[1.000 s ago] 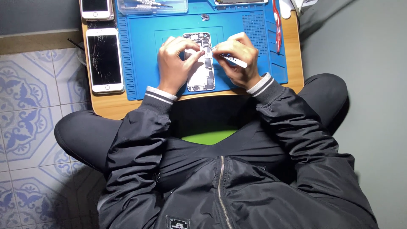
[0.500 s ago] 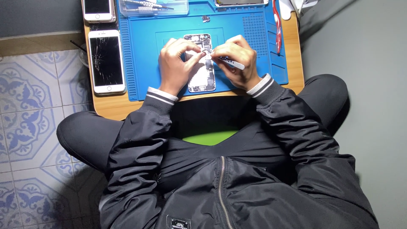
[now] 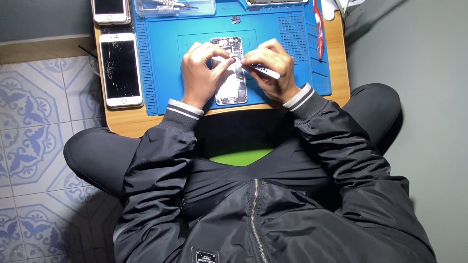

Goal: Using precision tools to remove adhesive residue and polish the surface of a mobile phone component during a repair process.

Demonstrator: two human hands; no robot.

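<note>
— Blue silicone is seen first: a work mat (image 3: pixel 273 29) is spread over a low wooden table (image 3: pixel 131 124), and an opened phone (image 3: pixel 230 73) is laid face down near the middle of it, its circuit boards exposed. How are the hands placed?

— The left hand (image 3: pixel 201 73) is rested on the left edge of the opened phone, with thumb and forefinger pinched together over its upper part. Whether anything is caught between those fingertips cannot be told; it is too small. The right hand (image 3: pixel 272 68) is closed around a slim white tool (image 3: pixel 263 71), which is held slanted, its tip brought to the same spot where the left fingertips meet.

— And what is set around the mat?

— A white phone with a cracked screen (image 3: pixel 120 69) is laid on the bare wood just left of the mat. A second white phone (image 3: pixel 111 10) is placed above it, cut off by the frame. A clear plastic tray (image 3: pixel 175 7) with metal tools is seen at the mat's top edge, and a red-handled tool (image 3: pixel 319 29) is laid along its right side. Black jacket sleeves with striped cuffs are worn on both arms, and patterned floor tiles (image 3: pixel 29 122) are seen at the left.
</note>
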